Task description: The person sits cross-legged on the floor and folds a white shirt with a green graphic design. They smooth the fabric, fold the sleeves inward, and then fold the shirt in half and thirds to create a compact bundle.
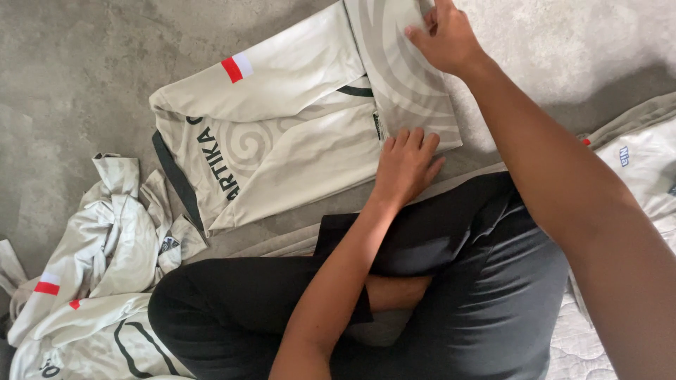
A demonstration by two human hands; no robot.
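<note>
A cream sports jersey [296, 134] with a pale swirl pattern, dark trim and a small red-and-white patch lies partly folded on the grey floor in front of me. My left hand [405, 165] rests flat on its near edge, fingers together. My right hand [447, 35] presses on the far part of the folded panel near the top of the view, fingers bent on the fabric. My crossed legs in dark trousers [451, 281] fill the lower middle.
A crumpled heap of similar cream jerseys [105, 281] lies at the lower left. More pale garments [641, 162] lie at the right edge. The bare grey floor [77, 77] stretches across the upper left.
</note>
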